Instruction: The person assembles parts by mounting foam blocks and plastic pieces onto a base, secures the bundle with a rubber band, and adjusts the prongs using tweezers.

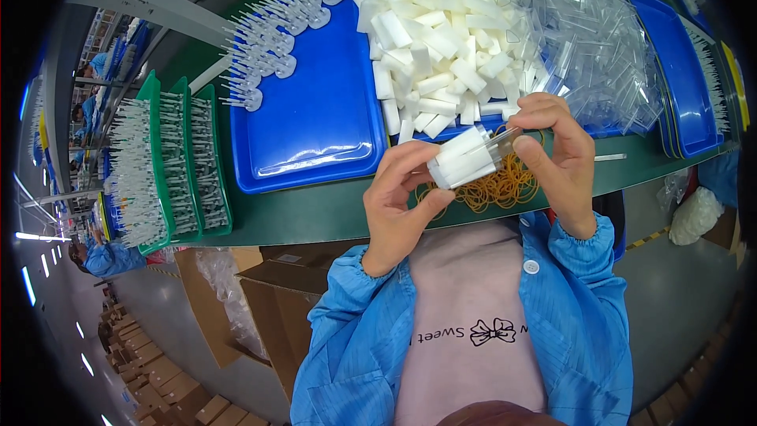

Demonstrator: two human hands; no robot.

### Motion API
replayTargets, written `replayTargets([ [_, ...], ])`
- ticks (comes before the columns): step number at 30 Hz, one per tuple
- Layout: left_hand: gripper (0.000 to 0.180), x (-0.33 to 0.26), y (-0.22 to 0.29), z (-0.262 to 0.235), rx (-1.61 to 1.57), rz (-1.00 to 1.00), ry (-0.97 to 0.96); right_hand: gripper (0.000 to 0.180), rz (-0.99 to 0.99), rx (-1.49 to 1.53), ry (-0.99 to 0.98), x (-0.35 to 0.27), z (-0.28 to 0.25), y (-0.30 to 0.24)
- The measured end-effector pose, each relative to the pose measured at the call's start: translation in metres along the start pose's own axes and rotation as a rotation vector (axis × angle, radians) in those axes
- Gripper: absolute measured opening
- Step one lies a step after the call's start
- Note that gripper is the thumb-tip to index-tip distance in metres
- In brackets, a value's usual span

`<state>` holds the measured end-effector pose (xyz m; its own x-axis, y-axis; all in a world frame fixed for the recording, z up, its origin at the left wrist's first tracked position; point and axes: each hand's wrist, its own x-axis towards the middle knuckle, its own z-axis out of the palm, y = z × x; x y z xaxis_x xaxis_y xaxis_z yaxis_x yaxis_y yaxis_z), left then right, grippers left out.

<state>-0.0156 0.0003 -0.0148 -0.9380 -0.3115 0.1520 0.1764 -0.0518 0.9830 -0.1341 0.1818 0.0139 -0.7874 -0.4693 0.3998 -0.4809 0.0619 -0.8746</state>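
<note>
In front of my chest, my left hand (pixel 398 201) grips a short bundle of white foam blocks with clear plastic about it (pixel 461 162), thumb below and fingers above. My right hand (pixel 560 154) is closed at the bundle's right end, with thumb and forefinger pinching a thin clear piece (pixel 503 139) that sticks out of it. Whether that piece is a strip or a rod, I cannot tell. Just beneath the bundle, a heap of yellow-brown rubber bands (pixel 501 188) lies on the green table (pixel 307 213).
Beyond my hands are heaps of white foam blocks (pixel 441 39) and clear plastic pieces (pixel 591 47). A blue tray (pixel 307 134) at left carries clear-based parts with thin upright stems (pixel 272 47). Green racks (pixel 162 166) of similar parts stand farther left; stacked blue trays (pixel 686 87) are at right.
</note>
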Motion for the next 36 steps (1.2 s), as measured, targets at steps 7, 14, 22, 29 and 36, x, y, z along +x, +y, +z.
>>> replayTargets([
  [7,0.048,0.001,0.012,0.000,-0.428,-0.149,0.025,0.019,0.016,0.118,0.032,-0.008,0.004,-0.007],
  [14,0.042,-0.003,0.012,-0.002,-0.342,-0.077,-0.062,0.018,-0.031,0.110,-0.064,-0.012,0.006,-0.020],
  [22,0.041,-0.002,0.009,-0.001,-0.354,-0.110,-0.086,0.019,-0.057,0.030,-0.022,-0.015,0.011,-0.021],
  [29,0.042,-0.004,0.000,-0.004,-0.468,-0.249,0.018,0.026,-0.159,-0.246,-0.032,0.019,-0.005,-0.005],
  [36,0.042,-0.003,0.000,0.001,-0.485,-0.229,0.016,0.028,-0.233,-1.173,0.160,0.067,-0.028,0.051],
])
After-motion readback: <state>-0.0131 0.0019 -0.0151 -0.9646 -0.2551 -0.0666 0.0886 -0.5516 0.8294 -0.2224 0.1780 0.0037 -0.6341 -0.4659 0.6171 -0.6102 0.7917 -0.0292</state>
